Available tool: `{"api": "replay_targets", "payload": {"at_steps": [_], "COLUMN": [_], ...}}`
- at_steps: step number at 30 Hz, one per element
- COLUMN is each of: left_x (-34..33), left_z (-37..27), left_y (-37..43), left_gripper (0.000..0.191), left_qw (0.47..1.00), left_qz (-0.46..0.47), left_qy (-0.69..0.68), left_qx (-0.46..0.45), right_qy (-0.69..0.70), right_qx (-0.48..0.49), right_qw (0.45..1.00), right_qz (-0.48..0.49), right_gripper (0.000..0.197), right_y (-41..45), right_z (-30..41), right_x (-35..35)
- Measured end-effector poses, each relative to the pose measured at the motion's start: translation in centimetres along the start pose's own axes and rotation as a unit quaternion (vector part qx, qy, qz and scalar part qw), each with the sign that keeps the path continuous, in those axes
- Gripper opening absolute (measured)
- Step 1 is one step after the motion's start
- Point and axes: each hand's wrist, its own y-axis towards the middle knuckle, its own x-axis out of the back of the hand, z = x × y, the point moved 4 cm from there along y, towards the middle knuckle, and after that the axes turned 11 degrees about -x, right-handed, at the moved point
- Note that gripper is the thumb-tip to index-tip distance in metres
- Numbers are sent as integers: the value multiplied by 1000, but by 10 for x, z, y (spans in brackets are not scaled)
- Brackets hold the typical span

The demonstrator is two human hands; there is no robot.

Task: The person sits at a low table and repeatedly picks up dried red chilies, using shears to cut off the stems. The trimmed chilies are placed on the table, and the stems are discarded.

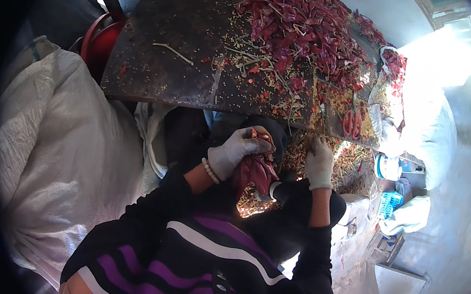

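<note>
My left hand (230, 151), in a whitish work glove with dirty fingertips, grips a bunch of dried red chili peppers (256, 174). The bunch hangs below the fingers, in front of the table's near edge. Pale seeds show at its torn upper ends. To the right, my gloved right hand (319, 164) is near the table edge, above a litter of stems (354, 159) on the floor. Its fingers are bent and dark at the tips; whether they hold something cannot be made out. Red-handled scissors (351, 124) lie on the table beyond it.
A dark table (157, 74) carries a large heap of dried red chilies (307, 34), scattered seeds and a loose stem (173, 53). A big white woven sack (78, 130) stands at my left. At right are a white bucket (387, 167) and a small wooden stool (385, 246).
</note>
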Motion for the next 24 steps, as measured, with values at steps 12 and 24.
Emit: {"api": "replay_targets", "payload": {"at_steps": [12, 24], "left_x": [-7, -4], "left_z": [-10, 9], "left_y": [-1, 3], "left_gripper": [29, 20], "left_qw": [999, 995], "left_qz": [4, -43], "left_qy": [9, 85], "left_qx": [-33, -43], "right_qy": [-215, 488], "right_qx": [119, -52], "right_qw": [969, 871], "right_qz": [-34, 20], "right_gripper": [56, 16], "right_y": [159, 65], "right_z": [72, 32], "right_x": [-34, -9]}}
